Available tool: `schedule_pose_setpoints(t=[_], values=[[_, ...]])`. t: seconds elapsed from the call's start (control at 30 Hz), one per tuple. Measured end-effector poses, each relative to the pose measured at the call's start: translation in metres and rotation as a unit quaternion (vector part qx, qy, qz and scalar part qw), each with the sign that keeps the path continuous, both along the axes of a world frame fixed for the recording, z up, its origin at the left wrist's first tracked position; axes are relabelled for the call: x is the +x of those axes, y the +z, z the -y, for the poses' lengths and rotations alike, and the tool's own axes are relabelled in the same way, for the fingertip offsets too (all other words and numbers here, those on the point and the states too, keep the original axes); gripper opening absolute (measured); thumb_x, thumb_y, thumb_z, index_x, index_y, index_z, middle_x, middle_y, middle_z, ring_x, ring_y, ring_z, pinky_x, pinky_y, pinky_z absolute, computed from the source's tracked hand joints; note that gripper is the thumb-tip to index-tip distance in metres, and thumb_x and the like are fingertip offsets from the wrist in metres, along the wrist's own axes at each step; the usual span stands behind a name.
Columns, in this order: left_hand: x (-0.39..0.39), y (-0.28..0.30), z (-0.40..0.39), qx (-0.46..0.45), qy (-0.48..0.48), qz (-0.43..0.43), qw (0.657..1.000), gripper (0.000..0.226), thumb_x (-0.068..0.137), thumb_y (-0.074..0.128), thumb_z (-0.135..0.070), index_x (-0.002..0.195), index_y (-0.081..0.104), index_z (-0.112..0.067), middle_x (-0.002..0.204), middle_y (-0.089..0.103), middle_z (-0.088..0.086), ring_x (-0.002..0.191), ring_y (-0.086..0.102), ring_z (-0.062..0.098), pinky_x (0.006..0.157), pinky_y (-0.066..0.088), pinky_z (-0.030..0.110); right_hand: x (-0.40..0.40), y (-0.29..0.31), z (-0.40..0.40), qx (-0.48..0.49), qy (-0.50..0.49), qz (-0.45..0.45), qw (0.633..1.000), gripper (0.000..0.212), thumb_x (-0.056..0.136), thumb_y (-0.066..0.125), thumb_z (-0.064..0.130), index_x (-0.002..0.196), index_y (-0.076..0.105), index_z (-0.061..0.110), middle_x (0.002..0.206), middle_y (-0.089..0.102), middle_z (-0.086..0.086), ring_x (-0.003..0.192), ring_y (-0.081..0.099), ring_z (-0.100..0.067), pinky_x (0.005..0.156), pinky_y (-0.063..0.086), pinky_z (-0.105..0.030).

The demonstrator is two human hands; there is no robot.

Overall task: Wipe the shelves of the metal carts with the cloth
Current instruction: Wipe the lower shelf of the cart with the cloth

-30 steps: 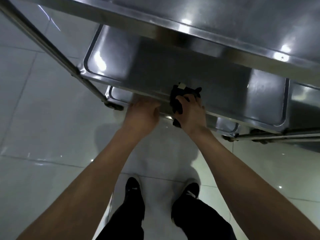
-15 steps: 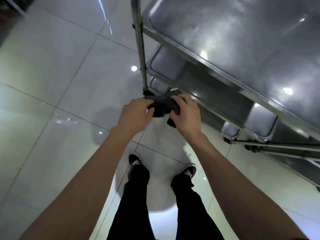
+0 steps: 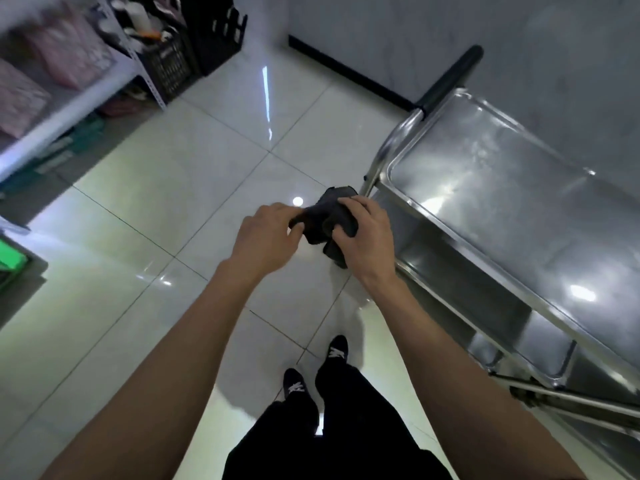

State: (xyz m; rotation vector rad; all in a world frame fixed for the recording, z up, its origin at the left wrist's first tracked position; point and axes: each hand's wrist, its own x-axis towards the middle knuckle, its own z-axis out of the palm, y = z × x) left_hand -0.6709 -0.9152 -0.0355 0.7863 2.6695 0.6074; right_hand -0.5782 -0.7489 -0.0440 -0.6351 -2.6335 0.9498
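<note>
While both hands share the load, the cloth (image 3: 329, 216) sits bunched between them at frame centre, held up in the air over the floor, off any shelf. Right hand (image 3: 367, 237) grips it: fingers curled over the top of the dark wad, thumb tucked in on the near side, a fold hanging below the palm. Left hand (image 3: 265, 237) pinches the wad's left end between thumb and fingertips. Neither hand is slack; both are closed onto fabric.

Just right of the hands: metal cart (image 3: 502, 209), corner post almost touching the cloth's far edge in the frame. Top shelf shiny, rimmed, running from centre right toward lower right. A lower shelf (image 3: 467, 289) shows under it, in shadow. Black-grip handle (image 3: 450, 77) sticks up at upper right, against the grey wall.

Floor (image 3: 173, 202): glossy pale tiles, light reflections. Bottom centre: the person's black trousers and black shoes (image 3: 294, 386).

Upper left, blurred: white shelving unit (image 3: 69, 112) with pink bundles, black crates (image 3: 194, 46) beside it. Green object at far left edge, can't identify.
</note>
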Motion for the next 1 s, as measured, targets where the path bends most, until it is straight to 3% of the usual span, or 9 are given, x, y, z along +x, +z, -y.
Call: schedule_pose_setpoints(t=[0.3, 0.6, 0.73, 1.0], values=[[-0.127, 0.024, -0.024, -0.033, 0.028, -0.015, 0.999, 0.043, 0.103, 0.048, -0.04, 0.144, 0.052, -0.027, 0.147, 0.053, -0.003, 0.133, 0.048, 0.023, 0.109, 0.042, 0.045, -0.135, 0.008, -0.022, 0.0, 0.054, -0.04, 0.998, 0.047, 0.086, 0.069, 0.021, 0.133, 0.061, 0.022, 0.136, 0.053, 0.004, 0.121, 0.047, -0.02, 0.104, 0.043, -0.036], [-0.243, 0.029, -0.059, -0.116, -0.002, -0.059, 0.992, 0.037, 0.104, 0.043, -0.041, 0.135, 0.057, -0.027, 0.134, 0.06, 0.0, 0.121, 0.053, 0.025, 0.096, 0.047, 0.045, -0.269, 0.02, -0.065, 0.075, 0.097, 0.001, 0.992, 0.047, 0.083, 0.068, 0.02, 0.13, 0.063, 0.022, 0.134, 0.057, 0.0, 0.114, 0.053, -0.028, 0.091, 0.049, -0.046], [-0.302, 0.017, -0.074, -0.1, -0.004, -0.039, 0.994, 0.044, 0.104, 0.041, -0.044, 0.146, 0.048, -0.029, 0.146, 0.052, -0.002, 0.131, 0.047, 0.024, 0.104, 0.041, 0.045, -0.326, 0.009, -0.084, 0.088, 0.093, 0.019, 0.992, 0.047, 0.083, 0.068, 0.021, 0.129, 0.063, 0.023, 0.134, 0.057, 0.001, 0.114, 0.053, -0.027, 0.092, 0.049, -0.045], [-0.452, 0.004, -0.112, -0.093, -0.032, -0.028, 0.995, 0.044, 0.104, 0.043, -0.044, 0.146, 0.047, -0.03, 0.147, 0.051, -0.002, 0.131, 0.048, 0.024, 0.105, 0.039, 0.046, -0.448, 0.01, -0.128, 0.089, 0.041, 0.041, 0.994, 0.046, 0.084, 0.068, 0.022, 0.129, 0.063, 0.025, 0.133, 0.057, 0.002, 0.115, 0.052, -0.025, 0.095, 0.048, -0.045]])
